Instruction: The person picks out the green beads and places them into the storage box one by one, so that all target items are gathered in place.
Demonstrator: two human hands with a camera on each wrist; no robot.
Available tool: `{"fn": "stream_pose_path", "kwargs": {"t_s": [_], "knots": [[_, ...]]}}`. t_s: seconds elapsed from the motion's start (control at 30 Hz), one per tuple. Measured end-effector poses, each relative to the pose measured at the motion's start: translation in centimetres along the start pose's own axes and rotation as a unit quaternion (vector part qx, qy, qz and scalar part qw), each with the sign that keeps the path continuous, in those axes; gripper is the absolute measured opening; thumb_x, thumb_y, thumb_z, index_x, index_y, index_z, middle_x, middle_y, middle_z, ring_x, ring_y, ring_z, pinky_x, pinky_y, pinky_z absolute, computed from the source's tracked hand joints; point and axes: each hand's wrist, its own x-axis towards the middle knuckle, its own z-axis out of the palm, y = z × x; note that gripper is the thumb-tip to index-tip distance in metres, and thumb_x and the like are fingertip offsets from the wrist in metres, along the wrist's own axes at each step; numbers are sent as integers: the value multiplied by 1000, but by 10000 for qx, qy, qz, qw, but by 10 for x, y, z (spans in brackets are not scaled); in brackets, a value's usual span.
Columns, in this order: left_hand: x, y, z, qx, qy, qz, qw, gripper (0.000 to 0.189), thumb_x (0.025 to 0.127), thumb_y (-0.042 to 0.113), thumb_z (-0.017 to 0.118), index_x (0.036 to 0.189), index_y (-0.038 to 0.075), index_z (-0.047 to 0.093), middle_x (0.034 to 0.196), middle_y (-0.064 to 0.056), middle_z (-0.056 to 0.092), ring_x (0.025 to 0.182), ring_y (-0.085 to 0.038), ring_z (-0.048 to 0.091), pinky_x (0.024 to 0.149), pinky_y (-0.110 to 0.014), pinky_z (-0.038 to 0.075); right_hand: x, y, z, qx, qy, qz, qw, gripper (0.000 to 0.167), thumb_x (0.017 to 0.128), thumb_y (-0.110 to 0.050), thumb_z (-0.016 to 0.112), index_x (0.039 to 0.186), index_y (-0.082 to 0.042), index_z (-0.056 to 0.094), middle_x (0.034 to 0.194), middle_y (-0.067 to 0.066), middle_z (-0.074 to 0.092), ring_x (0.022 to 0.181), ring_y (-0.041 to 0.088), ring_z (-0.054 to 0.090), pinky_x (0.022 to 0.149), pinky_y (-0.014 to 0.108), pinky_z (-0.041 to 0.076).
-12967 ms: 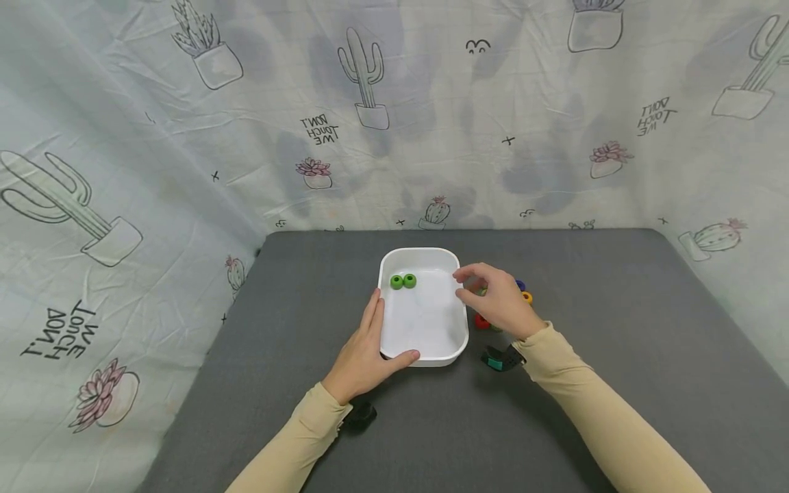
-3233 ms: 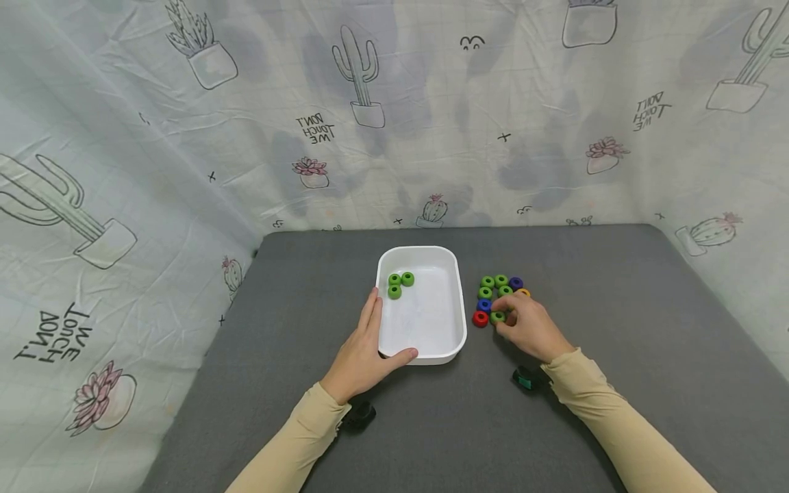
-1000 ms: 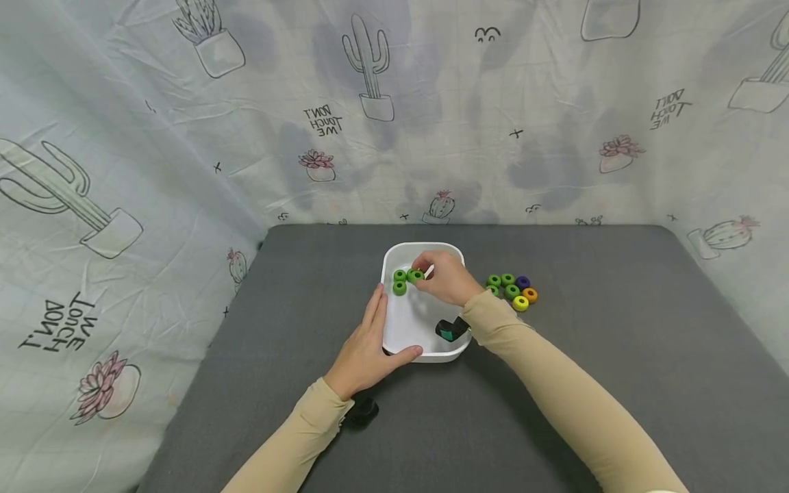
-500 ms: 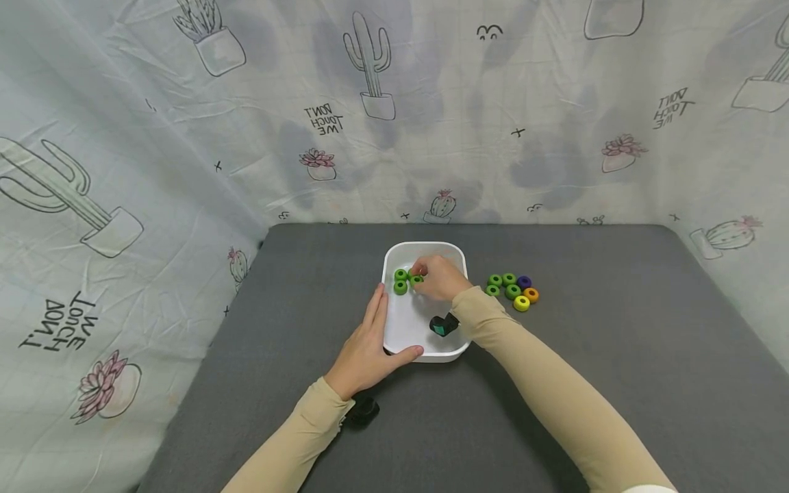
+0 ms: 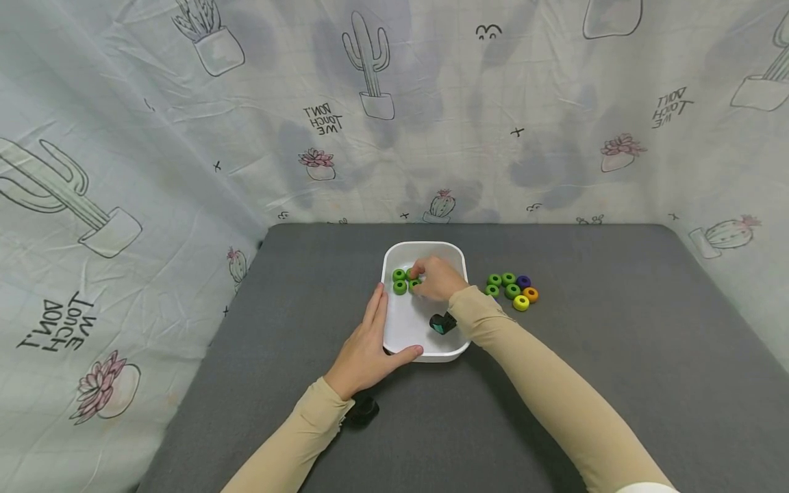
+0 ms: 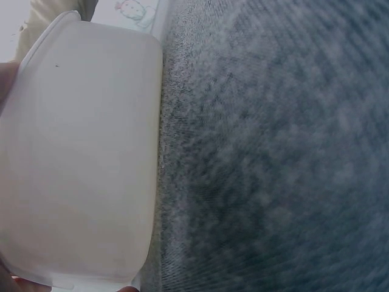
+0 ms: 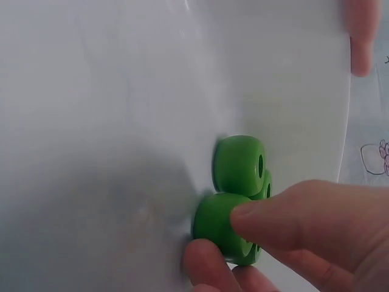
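A white rectangular tray (image 5: pixel 401 329) stands on the grey table. My left hand (image 5: pixel 365 349) rests against its left side with straight fingers, the thumb lying on the near rim. In the left wrist view the tray's outer wall (image 6: pixel 79 152) fills the left side. Inside the tray, my right hand (image 5: pixel 439 279) pinches a green bead (image 7: pixel 219 222) between thumb and fingers. That bead touches another green bead (image 7: pixel 238 164); more green beads sit close behind, partly hidden. From above, the beads form a tight group at the tray's far left, including one green bead (image 5: pixel 399 287).
Right of the tray lie several loose beads: green (image 5: pixel 508 279), purple (image 5: pixel 523 281), orange (image 5: pixel 531 295) and yellow (image 5: pixel 520 303). The right sleeve (image 5: pixel 524 349) covers part of that area. A patterned cloth (image 5: pixel 431 123) hangs behind the table.
Since 3.2 s ago, my right hand has carried a green bead from the loose group into the tray. In the last half second it has shifted slightly left against the others. My left hand stays put.
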Motion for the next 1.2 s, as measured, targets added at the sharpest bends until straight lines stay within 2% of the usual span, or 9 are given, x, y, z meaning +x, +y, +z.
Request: {"fn": "stream_pose_path", "kwargs": {"t_s": [0.17,0.27,0.4,0.47,0.53,0.67,0.77,0.97,1.2], "knots": [[-1,1,0,9,1,-8,10000,121,87,73,68,169,11,4,177,1,-4,157,-28,30,115,-56,40,0,-1,1,34,16,30,10000,20,89,-10,78,109,-7,75,126,17,70,114,30,65,103,46,51],[-1,1,-1,-1,-8,-17,10000,120,87,73,68,168,15,1,177,0,-4,157,-28,29,115,-56,40,1,-1,1,152,-18,90,9998,21,90,-9,78,110,-5,74,125,17,70,94,24,70,93,41,55],[-1,1,-1,5,-26,-23,10000,119,88,73,68,168,20,-3,177,0,-4,157,-28,28,116,-56,40,1,-1,1,271,-64,161,9995,23,90,-8,77,112,-4,73,126,18,68,69,16,67,79,35,57],[-1,1,-1,7,-33,-26,10000,119,88,73,68,168,20,-3,177,0,-4,157,-28,29,116,-56,40,0,-2,0,256,-53,178,9995,23,90,-8,77,113,-4,72,127,19,68,70,15,66,80,34,56],[-1,1,-1,6,-37,-32,10000,120,88,73,68,168,18,-2,177,0,-4,157,-28,29,116,-56,40,-1,-2,-1,247,-38,183,9995,23,91,-9,77,113,-4,72,128,19,67,77,18,67,82,35,56],[-1,2,-1,-15,-52,-74,10000,120,87,73,68,169,12,3,177,3,-6,157,-28,29,115,-57,40,-6,-5,-7,235,-4,133,9996,25,93,-11,74,116,-4,72,129,19,66,102,27,67,92,42,55],[-1,2,-1,-30,-72,-110,9999,120,88,73,67,169,14,2,177,4,-6,157,-29,29,115,-58,40,-12,-9,-15,299,31,52,9995,27,95,-12,71,120,-3,71,130,19,66,112,31,65,96,46,54],[-1,1,-1,-30,-110,-141,9998,119,88,75,66,168,21,-4,177,5,-6,156,-30,31,114,-58,40,-23,-12,-31,369,256,-344,9984,30,97,-13,72,124,0,70,125,20,69,107,32,67,93,47,55],[-1,2,0,-40,-67,-162,9998,120,87,75,66,169,13,4,177,6,-6,155,-32,34,112,-58,42,-43,-8,-44,479,469,-220,9975,33,97,-18,72,127,-4,70,127,16,69,104,31,68,89,46,55]]}}
